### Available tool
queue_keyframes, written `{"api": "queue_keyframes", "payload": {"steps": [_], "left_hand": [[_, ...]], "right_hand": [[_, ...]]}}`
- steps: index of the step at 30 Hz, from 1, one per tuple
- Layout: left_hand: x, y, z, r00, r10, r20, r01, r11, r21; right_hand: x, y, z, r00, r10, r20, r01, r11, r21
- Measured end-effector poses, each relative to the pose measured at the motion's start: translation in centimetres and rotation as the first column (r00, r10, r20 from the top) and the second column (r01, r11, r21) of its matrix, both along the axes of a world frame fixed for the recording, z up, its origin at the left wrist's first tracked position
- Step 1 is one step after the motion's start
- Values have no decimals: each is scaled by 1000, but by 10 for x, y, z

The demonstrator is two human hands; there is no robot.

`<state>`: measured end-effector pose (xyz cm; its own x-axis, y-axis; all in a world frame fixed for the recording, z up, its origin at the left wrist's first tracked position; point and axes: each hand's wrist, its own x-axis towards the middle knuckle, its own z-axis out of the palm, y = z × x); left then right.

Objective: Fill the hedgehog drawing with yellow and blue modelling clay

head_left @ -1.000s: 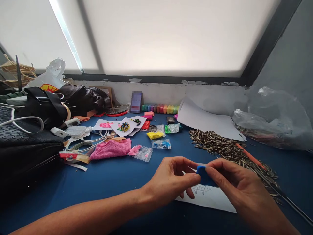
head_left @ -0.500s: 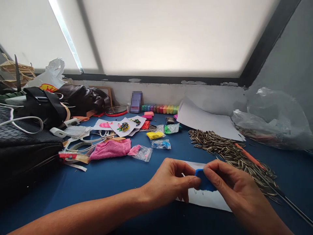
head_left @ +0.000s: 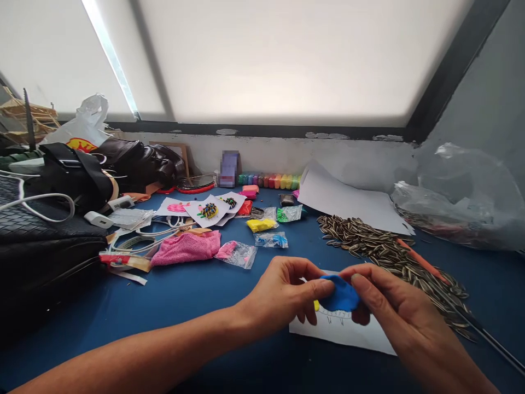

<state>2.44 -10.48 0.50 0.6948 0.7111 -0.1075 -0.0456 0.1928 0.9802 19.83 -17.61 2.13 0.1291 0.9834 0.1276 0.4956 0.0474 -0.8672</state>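
blue clay [head_left: 339, 295] | pinched between left hand [head_left: 283, 298], right hand [head_left: 394, 317] fingers

A blue table [head_left: 197, 295] carries a white paper sheet [head_left: 344, 334] (under the pinch), sunflower seeds [head_left: 381, 249] right of it.

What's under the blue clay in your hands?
Under the blue clay lies white paper with pencil drawing and a yellow bit. Both hands and clay hide most of it.

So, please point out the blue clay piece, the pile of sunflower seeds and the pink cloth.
blue clay piece [head_left: 339, 295], head view, its middle.
pile of sunflower seeds [head_left: 383, 253], head view, centre of heap.
pink cloth [head_left: 186, 248], head view, its middle.
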Motion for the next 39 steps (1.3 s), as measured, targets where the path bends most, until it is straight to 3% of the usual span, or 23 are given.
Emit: {"api": "queue_keyframes", "payload": {"steps": [7, 11, 24, 28, 31, 39], "left_hand": [[0, 1, -2, 1000, -8, 14, 7, 999, 50], [0, 0, 1, 999, -38, 21, 38, 999, -2], [2, 0, -3, 996, -86, 22, 88, 992, -92], [1, -1, -2, 995, -96, -15, 95, 995, -37], [0, -2, -3, 992, -115, -47, 114, 993, -20], [1, -2, 0, 986, -125, -114, 123, 992, -19]], "right_hand": [[5, 4, -3, 991, 98, 91, -99, 995, 13], [1, 1, -3, 988, 127, 89, -129, 991, 23], [2, -1, -8, 995, 60, 84, -68, 993, 97], [-1, 0, -4, 993, 67, 100, -79, 989, 126], [-3, 2, -1, 988, 107, 112, -120, 986, 113], [0, 0, -3, 998, 44, 36, -46, 998, 53]]}}
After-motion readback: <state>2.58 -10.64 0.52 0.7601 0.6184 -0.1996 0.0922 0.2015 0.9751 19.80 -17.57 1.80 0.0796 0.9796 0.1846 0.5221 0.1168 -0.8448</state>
